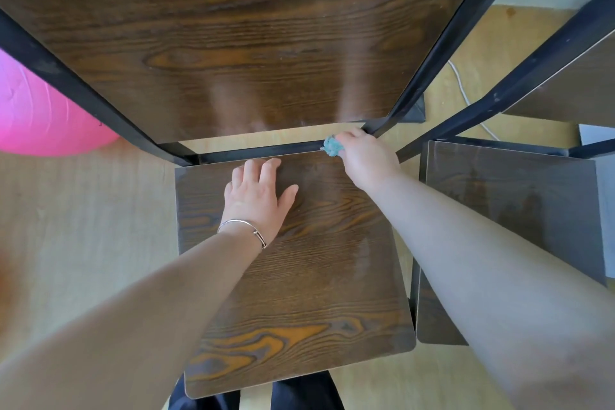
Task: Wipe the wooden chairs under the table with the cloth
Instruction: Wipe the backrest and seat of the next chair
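As we look straight down, we record the following.

1. Wooden chair seat [299, 276]: dark grained board, centre, over a pale floor [83, 226].
2. Left hand [256, 196]: fingers straight and slightly spread, palm flat on the rear half of the seat; silver bracelet [244, 226] at the wrist.
3. Right hand [362, 160]: fingers curled round a bunched teal cloth [331, 146].
4. The cloth: pressed at the seat's rear right corner, against the black frame bar [259, 153].
5. Large wooden panel [233, 43]: black-framed, rising behind the seat.
6. Second chair [509, 196]: just beside the first, on the right.
7. Pink ball [40, 116]: far left, on the floor.
8. White cable [461, 86]: on the floor between the two frames.
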Demonstrator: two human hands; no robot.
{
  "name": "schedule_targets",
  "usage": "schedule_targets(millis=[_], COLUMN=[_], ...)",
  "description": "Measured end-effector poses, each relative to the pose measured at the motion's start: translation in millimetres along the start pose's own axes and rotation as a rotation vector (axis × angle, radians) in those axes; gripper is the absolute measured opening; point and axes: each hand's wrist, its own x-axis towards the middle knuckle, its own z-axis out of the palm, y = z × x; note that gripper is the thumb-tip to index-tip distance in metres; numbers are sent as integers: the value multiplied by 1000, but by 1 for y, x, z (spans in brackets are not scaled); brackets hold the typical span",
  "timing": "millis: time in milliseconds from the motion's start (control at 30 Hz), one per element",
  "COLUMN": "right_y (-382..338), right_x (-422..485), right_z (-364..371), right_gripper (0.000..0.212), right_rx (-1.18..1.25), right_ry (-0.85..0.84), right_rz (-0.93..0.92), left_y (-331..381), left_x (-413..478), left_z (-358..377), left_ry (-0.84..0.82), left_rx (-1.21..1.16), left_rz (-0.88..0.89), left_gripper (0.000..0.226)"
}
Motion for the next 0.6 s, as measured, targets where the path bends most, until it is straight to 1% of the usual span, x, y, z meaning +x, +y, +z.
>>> schedule_targets(millis=[100, 367, 500, 600], right_y=[1, -10, -17, -27], right_x=[3, 1, -2, -5], right_z=[6, 11, 12, 14], right_gripper=[36, 34, 33, 37], right_rx=[25, 135, 286, 403], right_ry=[16, 17, 38, 34], right_rz=[-6, 91, 160, 158], left_y=[0, -11, -24, -36], left_x=[2, -1, -6, -12], left_z=[-1, -7, -10, -12], left_ry=[-2, 7, 16, 10], left_rx=[3, -4, -15, -20], left_rz=[-4, -19, -36, -58], left_gripper=[57, 57, 57, 57])
